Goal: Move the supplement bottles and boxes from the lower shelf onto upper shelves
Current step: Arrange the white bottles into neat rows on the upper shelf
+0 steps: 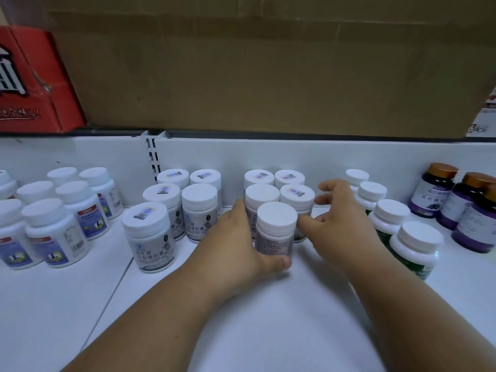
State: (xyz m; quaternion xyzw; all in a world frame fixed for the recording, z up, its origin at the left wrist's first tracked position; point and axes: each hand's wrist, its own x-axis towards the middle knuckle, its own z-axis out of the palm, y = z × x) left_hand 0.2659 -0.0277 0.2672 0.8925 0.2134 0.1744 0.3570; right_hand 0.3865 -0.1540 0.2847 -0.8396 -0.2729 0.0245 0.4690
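Five white-capped bottles clustered mid-shelf; front bottle upright on white shelf, touching the pair behind. Left hand wrapped round its left side, thumb at base. Right hand spread, fingers loose, thumb at right side, gripping nothing. Best nudged square into line, kept upright, clear of green-label bottles just right. Cardboard box above.

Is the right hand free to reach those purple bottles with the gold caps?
Probably yes. The right hand is open and holds nothing, and the purple bottles stand further right, with only a row of white-capped green bottles between to reach over.
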